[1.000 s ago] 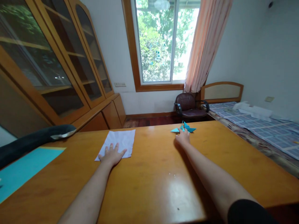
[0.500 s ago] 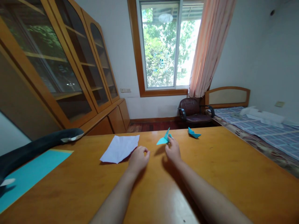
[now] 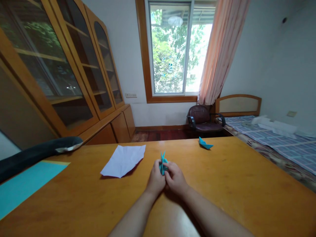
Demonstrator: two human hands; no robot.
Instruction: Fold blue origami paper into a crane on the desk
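Observation:
My left hand (image 3: 155,179) and my right hand (image 3: 175,178) meet at the middle of the wooden table (image 3: 237,187), both pinching a small folded blue paper figure (image 3: 162,163) that sticks up between the fingertips. A white sheet of paper (image 3: 123,159) lies flat to the left of my hands. A second blue folded paper figure (image 3: 205,143) sits near the table's far edge, to the right and apart from my hands.
A large blue sheet (image 3: 22,184) lies at the table's left side, beside a dark padded chair back (image 3: 37,152). Beyond the table are a brown office chair (image 3: 203,119), a bed (image 3: 283,141), a glass-door cabinet (image 3: 61,72) and a window (image 3: 172,49).
My right hand carried one blue folded figure from the far edge toward the middle. My left hand left the white sheet and joined it, so both now hold the figure.

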